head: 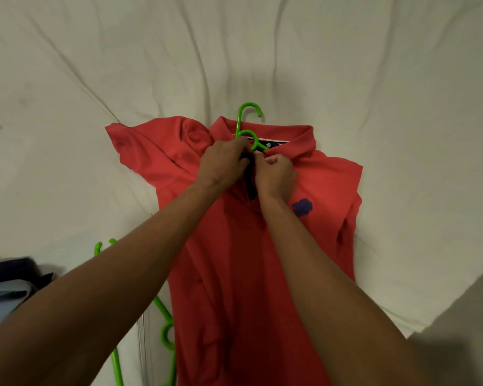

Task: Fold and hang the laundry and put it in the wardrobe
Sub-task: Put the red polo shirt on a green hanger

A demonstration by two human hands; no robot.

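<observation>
A red polo shirt (234, 246) with a blue chest logo lies face up on the white bedsheet (346, 65). A green hanger (247, 118) sits inside it, its hook sticking out past the collar. My left hand (223, 161) and my right hand (275, 176) meet at the dark placket just below the collar. Both pinch the fabric there with curled fingers. The button itself is hidden between my fingers.
More green hangers (165, 324) lie on the sheet to the left of the shirt, partly under my left arm. A pile of dark and light blue clothes (9, 282) sits at the left edge. The bed's corner drops off at the lower right.
</observation>
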